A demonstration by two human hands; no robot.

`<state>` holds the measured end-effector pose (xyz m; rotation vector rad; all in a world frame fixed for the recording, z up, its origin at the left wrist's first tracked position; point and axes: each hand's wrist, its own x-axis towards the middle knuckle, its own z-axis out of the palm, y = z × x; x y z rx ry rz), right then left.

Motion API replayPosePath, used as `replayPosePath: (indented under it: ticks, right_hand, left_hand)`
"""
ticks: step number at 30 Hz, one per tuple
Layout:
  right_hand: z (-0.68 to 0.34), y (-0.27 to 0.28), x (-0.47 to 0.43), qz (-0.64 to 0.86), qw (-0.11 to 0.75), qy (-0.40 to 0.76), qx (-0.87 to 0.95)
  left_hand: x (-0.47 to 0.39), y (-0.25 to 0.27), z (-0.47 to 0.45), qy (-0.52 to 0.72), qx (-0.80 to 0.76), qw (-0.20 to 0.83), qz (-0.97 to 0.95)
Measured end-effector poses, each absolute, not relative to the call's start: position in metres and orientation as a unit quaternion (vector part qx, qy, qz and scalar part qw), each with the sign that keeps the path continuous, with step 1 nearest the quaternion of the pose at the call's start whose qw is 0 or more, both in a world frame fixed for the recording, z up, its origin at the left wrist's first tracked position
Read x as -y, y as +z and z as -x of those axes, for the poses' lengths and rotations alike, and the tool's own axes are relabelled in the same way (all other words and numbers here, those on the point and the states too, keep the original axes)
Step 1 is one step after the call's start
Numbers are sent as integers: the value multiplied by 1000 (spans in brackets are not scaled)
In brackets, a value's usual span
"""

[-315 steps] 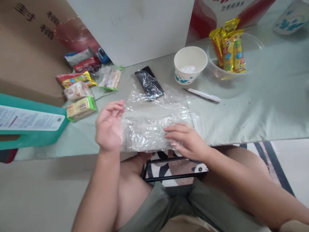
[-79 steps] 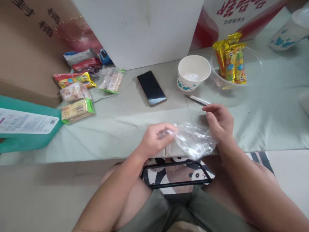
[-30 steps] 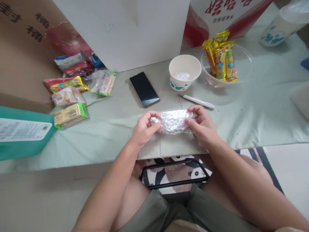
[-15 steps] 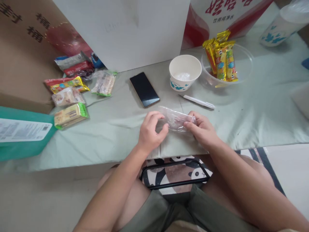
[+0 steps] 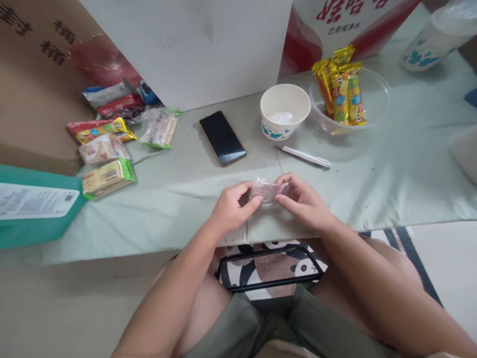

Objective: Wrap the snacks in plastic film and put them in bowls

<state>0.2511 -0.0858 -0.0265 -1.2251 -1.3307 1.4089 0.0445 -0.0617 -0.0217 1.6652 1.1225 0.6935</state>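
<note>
A crumpled piece of clear plastic film [image 5: 266, 194] is stretched between my two hands, just above the front of the table. My left hand [image 5: 233, 203] pinches its left end between thumb and fingers. At its right end, my right hand [image 5: 302, 200] has thumb and fingers closed on the film. Beyond the hands lie a dark-screened phone [image 5: 222, 138] and a white pen [image 5: 304, 156]. Past the pen stands a paper bowl [image 5: 285, 107] with leaf prints, some crumpled clear plastic inside it.
A clear plastic bowl [image 5: 383, 112] holds several yellow snack packets [image 5: 346, 94]. More packaged snacks [image 5: 108, 149] lie at the left beside a cardboard box [image 5: 33, 89] and a green container [image 5: 40, 226]. A white panel [image 5: 194, 49] stands behind; a paper cup [image 5: 425, 49] is at the far right.
The film is more bunched up and shorter. My right hand has moved left towards my left hand, and my left fingers have closed on the film's left end.
</note>
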Motion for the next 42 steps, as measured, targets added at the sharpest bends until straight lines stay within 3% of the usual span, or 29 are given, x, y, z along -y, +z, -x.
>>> replayPosePath:
  ticks: [3,9,18,26,42]
  right_hand:
    - [-250,-30,84,495,432,529,538]
    - [-249,-22,85,522,332,522,588]
    - [-248,-25,89,501,363,554,557]
    - [-247,-26,89,486,385,518,589]
    - [-244,-24,88,505,340,517,602]
  left_hand:
    - [62,-20,-44,280,-458,496,-682]
    - [63,-15,-47,237,-448,478,-718]
    - [60,-27,-45,311,-487,497,-647]
    - [59,-16,-47,211,-464,479,-714]
    - [56,-15,-44,188,-484,461,-719]
